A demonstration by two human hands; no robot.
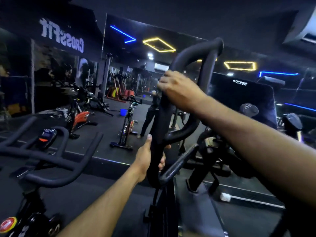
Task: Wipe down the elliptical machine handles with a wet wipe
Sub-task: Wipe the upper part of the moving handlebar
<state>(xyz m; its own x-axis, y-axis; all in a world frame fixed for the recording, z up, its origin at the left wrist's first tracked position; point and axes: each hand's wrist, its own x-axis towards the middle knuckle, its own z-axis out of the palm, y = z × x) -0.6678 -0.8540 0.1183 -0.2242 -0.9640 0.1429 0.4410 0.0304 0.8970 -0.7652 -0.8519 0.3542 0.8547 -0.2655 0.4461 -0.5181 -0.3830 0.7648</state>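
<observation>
Left hand [147, 156], right hand [177, 89] grip handle [159, 120]

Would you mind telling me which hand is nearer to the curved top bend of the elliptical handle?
Right. The right hand grips the handle just below the top bend; the left hand holds it much lower, near where the side bar branches off.
</observation>
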